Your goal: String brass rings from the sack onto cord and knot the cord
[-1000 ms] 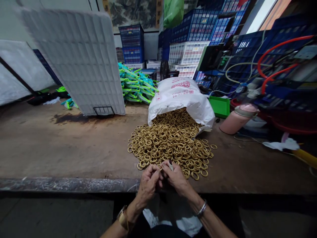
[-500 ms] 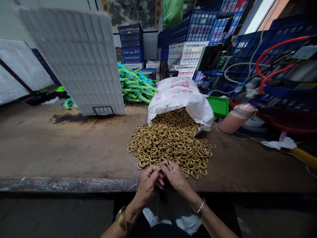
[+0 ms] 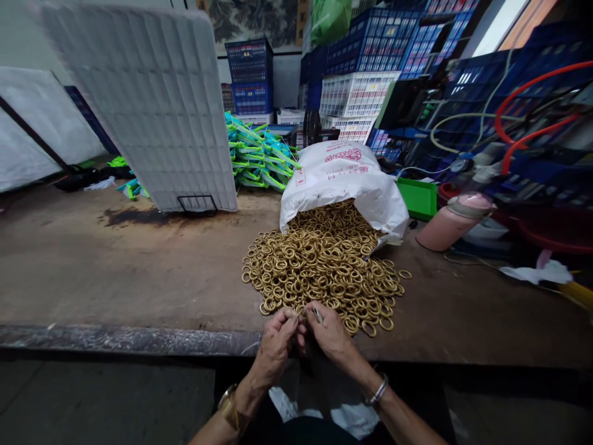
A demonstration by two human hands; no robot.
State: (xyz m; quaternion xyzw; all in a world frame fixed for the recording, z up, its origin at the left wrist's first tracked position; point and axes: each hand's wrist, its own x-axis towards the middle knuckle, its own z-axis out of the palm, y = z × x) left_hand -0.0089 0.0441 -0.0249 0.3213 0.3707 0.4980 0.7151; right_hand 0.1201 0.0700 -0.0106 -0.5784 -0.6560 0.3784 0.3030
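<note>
The person's two hands meet at the near edge of the brown desk point(image 3: 115, 272). The left hand point(image 3: 277, 346) has its fingers curled in and its grip pinched shut. What it pinches is too small to tell. The right hand point(image 3: 332, 335) is just beside it, fingertips touching the left hand's. Its grip is closed on a thin pale stick point(image 3: 317, 314) that pokes up between thumb and finger.

Both hands are right at the near side of a big heap of gold rings point(image 3: 324, 266). The rings spill out of a white sack point(image 3: 345, 179) that lies on its side with its mouth open toward the person. A gold watch point(image 3: 229, 408) is on the left wrist and a silver bangle point(image 3: 377, 390) is on the right wrist.

A pink bottle point(image 3: 447, 224) lies to the right of the sack, and a green box point(image 3: 417, 198) sits between the two. A white ribbed tray point(image 3: 148, 105) stands up at the back left. Blue crates point(image 3: 370, 37) are stacked behind.
</note>
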